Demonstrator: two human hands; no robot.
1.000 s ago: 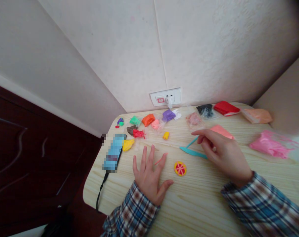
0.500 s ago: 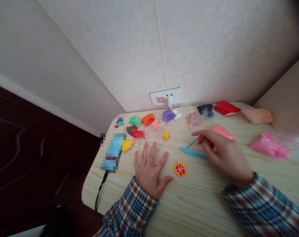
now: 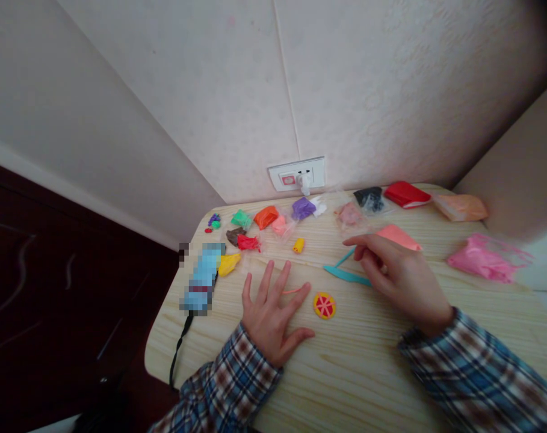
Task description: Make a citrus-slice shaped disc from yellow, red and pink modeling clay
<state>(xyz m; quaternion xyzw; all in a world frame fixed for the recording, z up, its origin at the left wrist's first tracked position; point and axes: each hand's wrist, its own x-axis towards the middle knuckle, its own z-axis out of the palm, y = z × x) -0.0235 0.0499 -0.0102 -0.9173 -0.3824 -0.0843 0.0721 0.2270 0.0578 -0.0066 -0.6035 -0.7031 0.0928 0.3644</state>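
My left hand lies palm down on the table with its fingers spread. A thin salmon-pink clay strand shows between its index and middle fingers. Just right of it sits a small round clay piece with a yellow rim, red middle and pink crossing strips. My right hand is curled, its index finger reaching leftward. It hovers over or rests by two blue modelling tools, covering their right ends; whatever its fingers hold is hidden. A yellow clay lump lies beyond my left hand.
Along the back lie packets of clay: green, orange, purple, black and red. A pink bag is at the right. A blurred-out blue object with a black strap lies left. A wall socket holds a plug.
The view has shifted slightly. More of the pink strand now shows between my left fingers, where only a tiny bit showed at the index fingertip. My right hand keeps its place by the tools.
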